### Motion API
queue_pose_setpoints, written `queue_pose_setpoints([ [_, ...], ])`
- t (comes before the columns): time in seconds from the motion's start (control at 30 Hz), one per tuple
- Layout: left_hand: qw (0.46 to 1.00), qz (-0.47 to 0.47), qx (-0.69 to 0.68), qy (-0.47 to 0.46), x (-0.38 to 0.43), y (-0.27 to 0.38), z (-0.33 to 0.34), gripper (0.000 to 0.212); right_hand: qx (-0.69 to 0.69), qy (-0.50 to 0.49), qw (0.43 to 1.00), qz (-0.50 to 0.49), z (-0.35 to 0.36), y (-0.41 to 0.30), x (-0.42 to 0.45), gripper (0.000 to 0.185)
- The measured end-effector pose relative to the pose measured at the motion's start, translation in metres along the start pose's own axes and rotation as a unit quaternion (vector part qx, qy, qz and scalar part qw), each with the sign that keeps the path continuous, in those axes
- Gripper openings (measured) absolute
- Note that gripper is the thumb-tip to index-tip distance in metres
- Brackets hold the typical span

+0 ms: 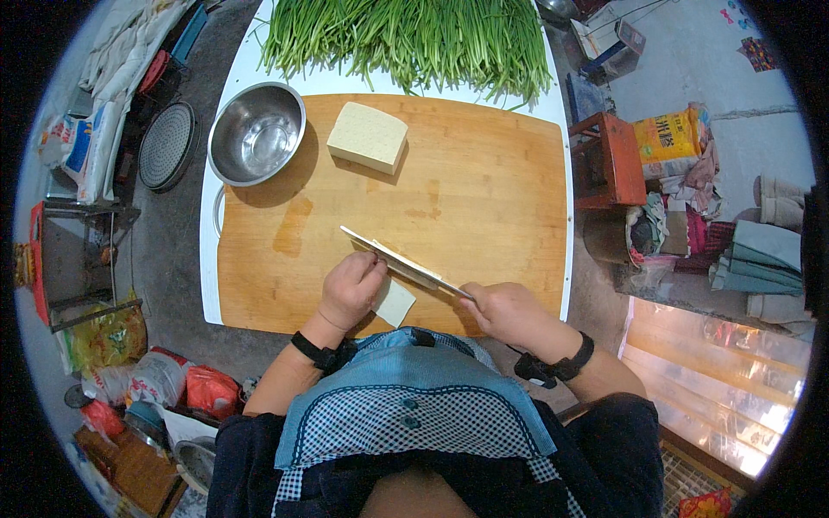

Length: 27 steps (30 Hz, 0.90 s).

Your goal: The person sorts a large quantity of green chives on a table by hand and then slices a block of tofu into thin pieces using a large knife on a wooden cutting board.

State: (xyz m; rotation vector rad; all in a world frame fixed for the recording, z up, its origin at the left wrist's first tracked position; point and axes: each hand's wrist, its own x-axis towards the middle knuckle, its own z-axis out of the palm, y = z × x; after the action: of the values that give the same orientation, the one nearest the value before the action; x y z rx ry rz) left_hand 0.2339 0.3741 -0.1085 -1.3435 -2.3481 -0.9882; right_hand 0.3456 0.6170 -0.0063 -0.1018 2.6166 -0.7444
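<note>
A knife (408,264) with a broad blade, seen nearly edge-on, slants over the near part of a wooden cutting board (499,194). My right hand (511,317) is closed around its handle. Pale tofu shows in a thin strip along the blade. My left hand (350,288) has its fingers curled at the blade's near side; whether they hold anything is hidden. Close by that hand, a flat piece of tofu (395,304) lies at the board's near edge. Farther back sit a large block of tofu (368,137) and, to its left, a steel bowl (258,135) with nothing visible inside.
A thick layer of green garlic chives (408,45) covers the far part of the white table (324,79). Wet marks show on the board. An orange-red wooden stool (609,162) stands right of the table; a round perforated metal tray (167,146) is at the left.
</note>
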Motion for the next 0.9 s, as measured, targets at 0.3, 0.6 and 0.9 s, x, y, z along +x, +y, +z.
queue_pose_setpoints([
  [0.3,0.999,-0.004,0.029,-0.015,0.006,0.007,-0.006,0.02,0.007,0.038,0.999,-0.017,0.028,0.016,0.004,0.021],
  [0.6,0.998,0.028,0.044,-0.034,0.017,0.01,-0.004,0.017,0.013,0.053,0.998,-0.023,0.032,0.021,0.003,0.021],
  [0.9,0.989,0.081,0.004,-0.12,0.011,0.01,-0.002,0.014,0.004,0.061,0.998,-0.018,0.034,0.023,0.003,0.02],
])
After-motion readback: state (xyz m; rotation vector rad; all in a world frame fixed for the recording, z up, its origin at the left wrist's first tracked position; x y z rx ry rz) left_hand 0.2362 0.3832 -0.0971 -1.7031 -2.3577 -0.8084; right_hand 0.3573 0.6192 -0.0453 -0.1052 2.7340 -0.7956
